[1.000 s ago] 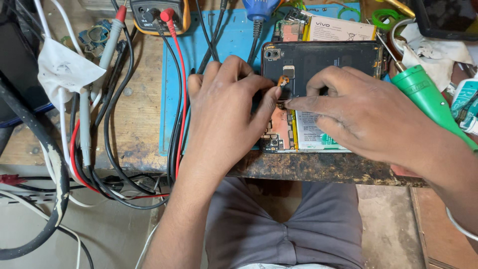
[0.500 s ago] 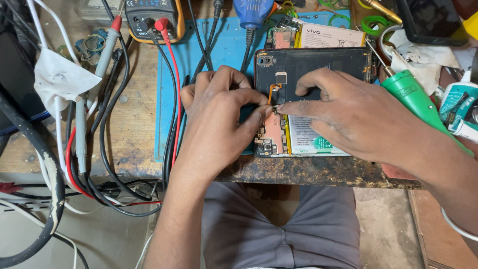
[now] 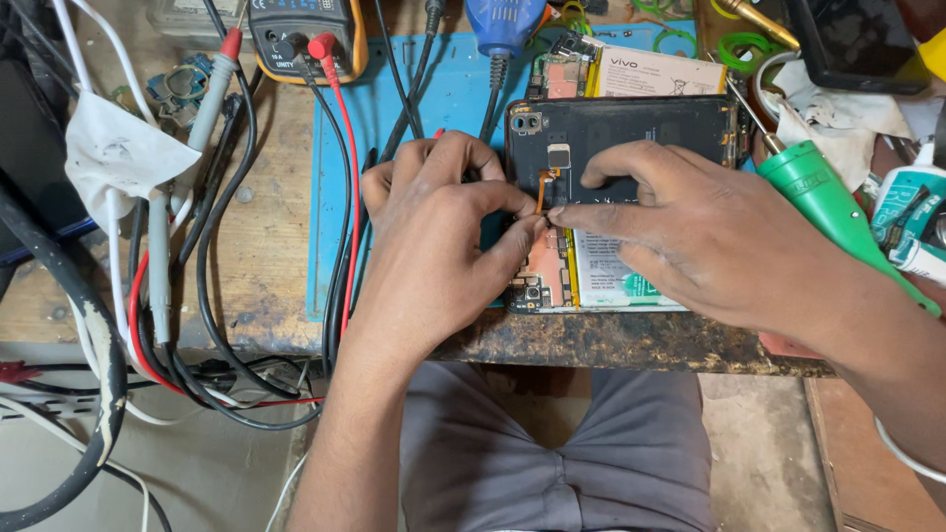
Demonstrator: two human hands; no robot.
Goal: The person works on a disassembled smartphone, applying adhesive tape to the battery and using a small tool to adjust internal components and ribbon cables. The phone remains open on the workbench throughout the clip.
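Both hands meet over an opened smartphone (image 3: 631,133) lying on the blue work mat (image 3: 434,108) at the middle of the bench; its black back cover sits across the upper half of the phone, and below it the bare insides show, a white-labelled battery (image 3: 611,276) and a strip of circuit board (image 3: 540,286) at about six o'clock from the cover. The left hand (image 3: 434,246) is curled, thumb and forefinger pinched together on a thin orange flex ribbon (image 3: 541,192) at the cover's lower left edge; the right hand (image 3: 690,232) lies flatter, forefinger stretched out so its tip touches the same spot from three o'clock, the other fingers bent and resting on the cover; whether it actually grips the ribbon I cannot tell. At three o'clock from the phone lies a green-handled tool (image 3: 828,202), just beside the right wrist. At eleven o'clock stands a yellow-edged multimeter (image 3: 305,39) with its red probe lead (image 3: 340,148) running down the mat's left edge; at nine o'clock a tangle of black and white cables (image 3: 177,296) hangs over the wooden bench (image 3: 266,246).
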